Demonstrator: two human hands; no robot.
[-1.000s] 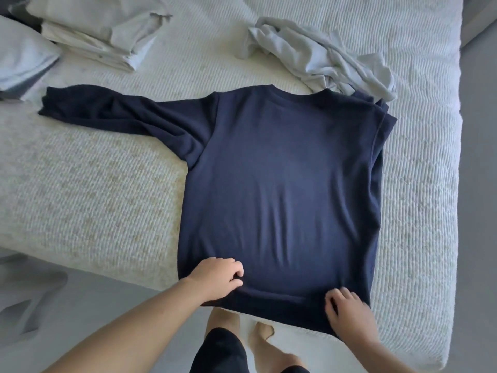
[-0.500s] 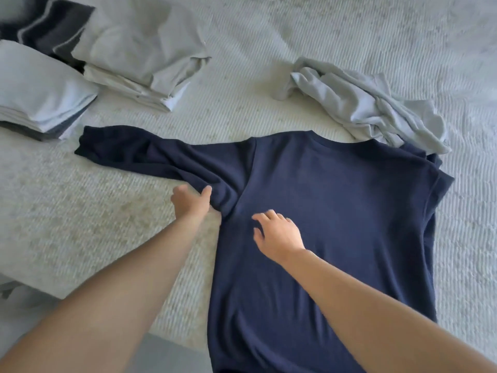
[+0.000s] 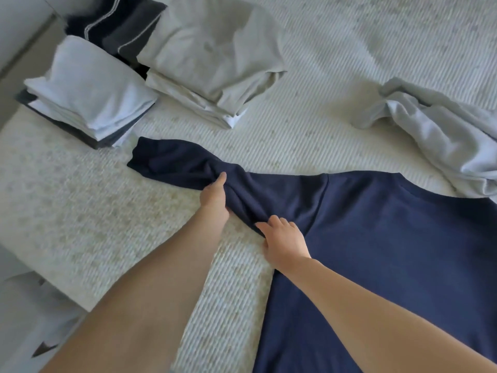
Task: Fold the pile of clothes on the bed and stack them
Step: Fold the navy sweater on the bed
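Observation:
A navy long-sleeved top (image 3: 390, 238) lies flat on the bed, its left sleeve (image 3: 174, 164) stretched out to the left. My left hand (image 3: 215, 196) grips the middle of that sleeve, thumb on top, bunching the cloth. My right hand (image 3: 282, 242) holds the sleeve's lower edge near the armpit, fingers curled on the fabric. A crumpled light grey garment (image 3: 441, 135) lies unfolded at the right, touching the top's shoulder.
Folded stacks sit at the far left: a pale blue pile (image 3: 91, 90), a beige-grey pile (image 3: 212, 57) and a dark striped piece (image 3: 118, 22) behind them. The ribbed white bedspread (image 3: 322, 111) covers the bed; its edge (image 3: 53, 286) drops to the floor at lower left.
Both hands went from the hem up to the left sleeve. My left hand slid outward along it and took hold; my right hand moved left from the chest to the armpit.

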